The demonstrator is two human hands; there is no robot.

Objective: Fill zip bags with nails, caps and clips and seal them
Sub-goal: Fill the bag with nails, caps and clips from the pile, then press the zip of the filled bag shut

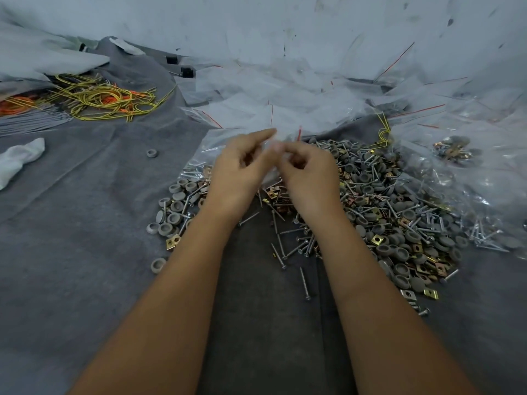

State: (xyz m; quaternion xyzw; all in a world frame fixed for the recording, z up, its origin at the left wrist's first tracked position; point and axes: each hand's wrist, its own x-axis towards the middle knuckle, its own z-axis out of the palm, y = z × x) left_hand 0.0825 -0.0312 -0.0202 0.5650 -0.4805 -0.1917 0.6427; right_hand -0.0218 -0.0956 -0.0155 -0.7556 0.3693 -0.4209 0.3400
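We see our left hand and right hand pinched together on a clear zip bag above the bench's middle; nails, caps and clips heap toward its right edge.

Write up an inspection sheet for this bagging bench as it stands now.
Surface: grey felt cloth, wrinkled, covers the bench.
Job's things: mixed heap of nails, caps and clips on the right; loose caps on the left; empty zip bags piled behind; one filled bag far right.
Clutter: white rag; stray cap.
Grips: left hand and right hand pinch a clear bag between them; its contents are blurred.
Cables: yellow and orange wire loops, top left.
Surroundings: scuffed pale wall.
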